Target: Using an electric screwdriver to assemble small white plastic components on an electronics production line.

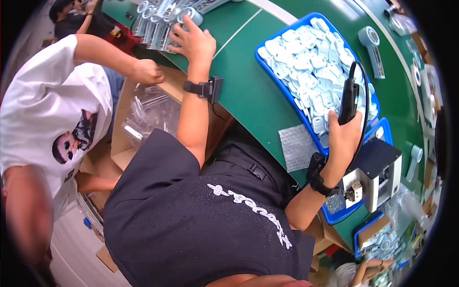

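Observation:
My left hand reaches to the far left of the green table, its fingers spread apart over light-blue plastic housings with round ring ends. Its fingertips reach the nearest of these housings; I see nothing gripped. My right hand is wrapped round a black corded electric screwdriver, which stands roughly upright. Behind that tool, a large blue tray is heaped with small pale-blue plastic plates. The screwdriver's tip is hidden.
A black-and-white machine stands by a smaller blue tray at right. Bubble wrap lies at the table edge. One ring-ended housing lies beyond the large tray. At left, a person stands beside a cardboard box with clear plastic.

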`<state>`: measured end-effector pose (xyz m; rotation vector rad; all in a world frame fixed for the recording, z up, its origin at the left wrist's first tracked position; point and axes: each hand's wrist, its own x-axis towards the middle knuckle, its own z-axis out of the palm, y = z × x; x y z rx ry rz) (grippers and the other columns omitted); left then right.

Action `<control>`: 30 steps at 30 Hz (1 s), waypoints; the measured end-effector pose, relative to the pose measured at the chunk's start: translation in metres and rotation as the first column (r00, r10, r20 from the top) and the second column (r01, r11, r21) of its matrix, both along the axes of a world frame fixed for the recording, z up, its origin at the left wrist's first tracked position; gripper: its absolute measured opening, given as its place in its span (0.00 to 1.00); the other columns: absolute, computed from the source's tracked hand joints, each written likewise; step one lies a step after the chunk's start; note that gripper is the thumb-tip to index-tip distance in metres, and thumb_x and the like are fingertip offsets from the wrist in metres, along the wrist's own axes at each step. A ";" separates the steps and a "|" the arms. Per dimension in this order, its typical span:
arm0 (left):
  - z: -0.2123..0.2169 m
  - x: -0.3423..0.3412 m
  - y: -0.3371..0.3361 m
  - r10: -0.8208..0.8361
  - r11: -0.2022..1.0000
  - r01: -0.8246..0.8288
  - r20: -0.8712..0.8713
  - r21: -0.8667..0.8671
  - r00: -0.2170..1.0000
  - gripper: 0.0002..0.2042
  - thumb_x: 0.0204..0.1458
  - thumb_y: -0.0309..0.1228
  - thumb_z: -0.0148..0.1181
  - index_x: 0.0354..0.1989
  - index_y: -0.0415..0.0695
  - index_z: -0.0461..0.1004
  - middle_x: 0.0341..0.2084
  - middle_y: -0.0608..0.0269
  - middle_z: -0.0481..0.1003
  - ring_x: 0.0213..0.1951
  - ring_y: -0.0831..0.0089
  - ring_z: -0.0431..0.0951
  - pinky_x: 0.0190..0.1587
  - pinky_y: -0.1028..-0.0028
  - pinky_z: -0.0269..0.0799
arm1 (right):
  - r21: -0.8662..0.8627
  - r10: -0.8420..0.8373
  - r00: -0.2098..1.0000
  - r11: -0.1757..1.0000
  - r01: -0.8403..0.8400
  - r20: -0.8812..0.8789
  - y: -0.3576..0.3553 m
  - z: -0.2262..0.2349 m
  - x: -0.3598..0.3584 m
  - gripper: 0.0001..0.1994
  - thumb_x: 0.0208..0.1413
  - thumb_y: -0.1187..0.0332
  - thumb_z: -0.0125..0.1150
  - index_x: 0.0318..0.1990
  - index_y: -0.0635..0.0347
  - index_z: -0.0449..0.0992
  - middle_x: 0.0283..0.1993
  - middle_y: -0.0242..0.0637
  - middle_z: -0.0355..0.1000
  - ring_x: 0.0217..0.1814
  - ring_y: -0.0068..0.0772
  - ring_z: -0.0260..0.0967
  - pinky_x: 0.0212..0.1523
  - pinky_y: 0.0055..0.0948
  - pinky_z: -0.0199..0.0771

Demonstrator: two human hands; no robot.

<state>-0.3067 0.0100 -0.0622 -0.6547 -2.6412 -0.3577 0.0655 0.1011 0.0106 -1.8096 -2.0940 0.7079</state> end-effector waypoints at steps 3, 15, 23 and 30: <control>0.011 -0.020 -0.024 0.087 0.993 -0.084 0.032 -0.076 0.996 0.35 0.47 0.33 0.67 0.65 0.48 0.59 0.59 0.46 0.62 0.62 0.48 0.60 0.58 0.36 0.54 | -0.044 0.003 1.000 0.999 -0.004 -0.015 0.002 0.005 -0.003 0.22 0.51 0.60 0.70 0.46 0.65 0.70 0.33 0.49 0.75 0.34 0.50 0.75 0.38 0.41 0.73; 0.075 -0.003 -0.074 -0.660 0.727 0.638 -0.001 0.254 0.751 0.34 0.41 0.28 0.70 0.59 0.47 0.61 0.36 0.58 0.75 0.39 0.61 0.78 0.42 0.65 0.73 | -0.331 -0.238 0.621 0.943 -0.036 -0.747 -0.055 0.033 0.029 0.23 0.52 0.71 0.71 0.54 0.65 0.69 0.27 0.29 0.71 0.21 0.17 0.65 0.23 0.18 0.63; 0.076 0.212 -0.035 -0.964 0.119 0.308 0.184 0.944 -0.190 0.42 0.40 0.49 0.80 0.53 0.42 0.55 0.33 0.58 0.73 0.31 0.70 0.73 0.36 0.71 0.70 | -0.277 -0.231 0.393 0.959 -0.064 -0.890 -0.100 0.046 0.069 0.25 0.53 0.72 0.68 0.56 0.66 0.65 0.27 0.32 0.71 0.23 0.18 0.65 0.24 0.18 0.63; 0.065 0.304 -0.010 -0.777 -0.262 0.308 -0.011 0.915 -0.629 0.34 0.47 0.59 0.68 0.43 0.37 0.69 0.26 0.61 0.73 0.25 0.66 0.72 0.27 0.68 0.66 | -0.349 -0.393 0.379 0.919 0.182 -0.838 -0.155 0.057 0.099 0.26 0.49 0.76 0.71 0.54 0.66 0.65 0.29 0.31 0.71 0.27 0.19 0.68 0.31 0.18 0.65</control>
